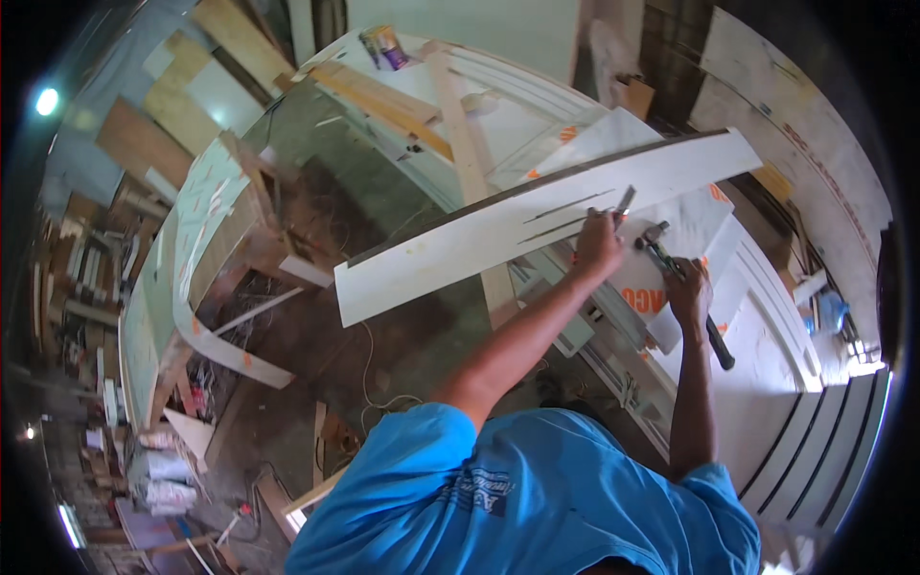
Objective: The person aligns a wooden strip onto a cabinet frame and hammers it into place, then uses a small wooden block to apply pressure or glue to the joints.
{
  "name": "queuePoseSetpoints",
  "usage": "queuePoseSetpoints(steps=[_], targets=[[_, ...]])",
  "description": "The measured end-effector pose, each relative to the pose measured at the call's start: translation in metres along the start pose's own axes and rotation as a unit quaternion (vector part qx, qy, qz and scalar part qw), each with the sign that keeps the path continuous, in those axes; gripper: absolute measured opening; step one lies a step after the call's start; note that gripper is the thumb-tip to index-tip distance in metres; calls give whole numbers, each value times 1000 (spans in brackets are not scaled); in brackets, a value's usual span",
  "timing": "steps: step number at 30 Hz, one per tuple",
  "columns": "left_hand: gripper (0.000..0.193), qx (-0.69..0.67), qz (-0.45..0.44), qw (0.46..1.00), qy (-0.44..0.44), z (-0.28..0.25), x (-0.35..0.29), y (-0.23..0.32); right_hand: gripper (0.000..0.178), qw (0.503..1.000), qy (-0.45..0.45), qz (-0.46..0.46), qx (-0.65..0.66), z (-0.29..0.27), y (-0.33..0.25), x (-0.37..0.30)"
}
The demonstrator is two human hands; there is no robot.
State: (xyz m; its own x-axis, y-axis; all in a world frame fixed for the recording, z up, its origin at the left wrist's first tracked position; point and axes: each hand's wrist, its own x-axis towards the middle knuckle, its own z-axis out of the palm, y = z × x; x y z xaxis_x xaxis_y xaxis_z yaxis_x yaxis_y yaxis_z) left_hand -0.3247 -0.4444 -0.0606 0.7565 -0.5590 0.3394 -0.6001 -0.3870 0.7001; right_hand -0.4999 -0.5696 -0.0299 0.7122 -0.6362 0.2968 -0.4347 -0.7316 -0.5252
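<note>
A long white board [431, 275] with a dark far edge lies slantwise across the worktable and juts out to the left over the floor. Several narrow dark slots are cut in its face near the middle. Beside these slots my left hand [599, 247] is closed around a chisel; its flat metal blade [626, 200] sticks out past the fingers, and its handle is hidden. To the right, my right hand [690, 286] grips a hammer [722, 347] by its dark handle. The hammer's head is close to my left hand but apart from it.
Under the board runs a white worktable with a wooden plank [463, 144] and a purple-and-yellow can [391, 48] at its far end. A curved panel frame [201, 216] stands left. A cable [369, 369] lies on the floor. Slatted panels [815, 446] lean at lower right.
</note>
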Motion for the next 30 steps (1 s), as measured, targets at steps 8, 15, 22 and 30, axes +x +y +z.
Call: queuePoseSetpoints(steps=[8, 15, 22, 30], targets=[[47, 122, -59, 991, -2, 1, 12, 26, 29, 1000, -6, -14, -21, 8, 2, -1], [53, 96, 9, 960, 262, -106, -22, -55, 20, 977, 64, -42, 198, 15, -73, 10], [45, 205, -293, 847, 393, -345, -138, -236, 18, 904, -210, -262, 266, 125, -266, 25], [54, -54, -435, 862, 255, -359, -187, -281, 37, 824, -304, -468, 97, 303, -419, 6]])
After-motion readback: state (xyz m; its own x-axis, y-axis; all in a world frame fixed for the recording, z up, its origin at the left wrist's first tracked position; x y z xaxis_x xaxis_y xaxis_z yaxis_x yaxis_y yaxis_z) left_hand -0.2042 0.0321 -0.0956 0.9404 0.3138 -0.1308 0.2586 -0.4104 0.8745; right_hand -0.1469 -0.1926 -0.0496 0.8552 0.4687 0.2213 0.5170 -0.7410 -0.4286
